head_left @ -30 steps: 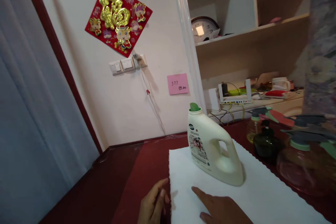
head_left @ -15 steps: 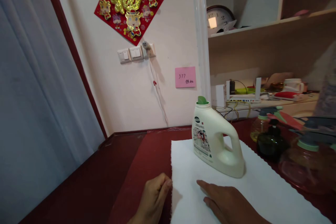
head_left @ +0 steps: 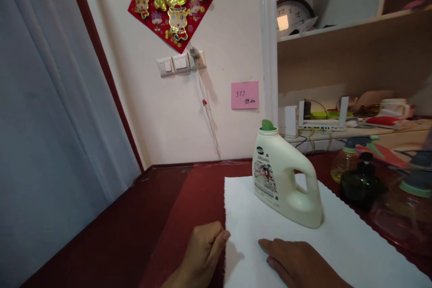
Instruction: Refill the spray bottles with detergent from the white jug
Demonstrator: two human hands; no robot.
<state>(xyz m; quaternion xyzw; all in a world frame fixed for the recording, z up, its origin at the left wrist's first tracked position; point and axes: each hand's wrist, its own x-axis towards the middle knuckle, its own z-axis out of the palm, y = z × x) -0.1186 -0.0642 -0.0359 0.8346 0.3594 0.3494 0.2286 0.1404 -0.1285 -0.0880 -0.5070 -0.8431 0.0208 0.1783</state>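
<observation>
A cream detergent jug (head_left: 283, 180) with a green cap and a side handle stands upright on a white cloth (head_left: 337, 243) spread over a dark red table (head_left: 189, 198). My left hand (head_left: 204, 252) has its fingers curled and rests at the cloth's left edge; whether it pinches the edge is not clear. My right hand (head_left: 297, 263) lies flat on the cloth, fingers stretched toward the jug, a short way in front of it and not touching it.
At the right stand an amber spray bottle (head_left: 347, 159), a dark green bottle (head_left: 361, 184) and a pink spray bottle (head_left: 405, 211). Behind are a shelf with a clock (head_left: 292, 11), a router (head_left: 322, 119), wall switches (head_left: 175, 64), a pink note (head_left: 245, 95) and a grey curtain (head_left: 50, 144) at the left.
The view has swung a little left and down, so everything sits further right. My left hand's fingers have curled shut at the cloth's edge. My right hand has stayed flat.
</observation>
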